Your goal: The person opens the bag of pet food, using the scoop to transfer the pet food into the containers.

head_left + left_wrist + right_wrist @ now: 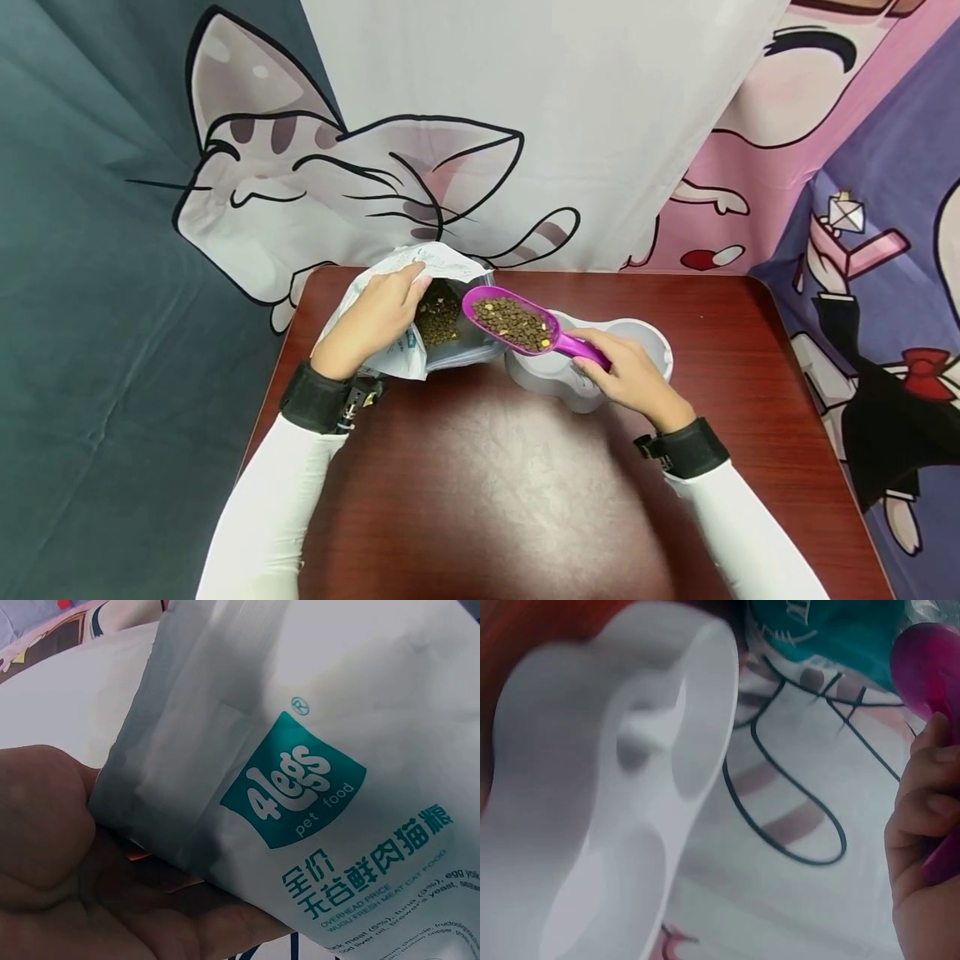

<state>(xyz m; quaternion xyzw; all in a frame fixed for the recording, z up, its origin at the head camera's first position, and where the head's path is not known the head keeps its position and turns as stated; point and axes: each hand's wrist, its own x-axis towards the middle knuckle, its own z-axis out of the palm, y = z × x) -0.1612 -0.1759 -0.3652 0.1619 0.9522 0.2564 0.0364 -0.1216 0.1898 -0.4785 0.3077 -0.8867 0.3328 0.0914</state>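
Magenta scoop [562, 342], heaped with brown kibble [513, 323] and a few yellow bits, sits between the bag and the double bowl; seen from the head, its tip overlaps the bag's mouth and its handle end overlaps the bowl. The right hand [628, 375] has its fingers wrapped round the handle — a firm hold. To the left, the left hand [378, 312] grasps the edge of the white bag [453, 262] between thumb and fingers, its mouth gaping over more kibble inside. "4Legs pet food" shows on its front in the left wrist view. The pale double bowl [543, 379] rests on the reddish-brown table [750, 400]; behind hangs a curtain [570, 83] — printed with a cartoon cat.
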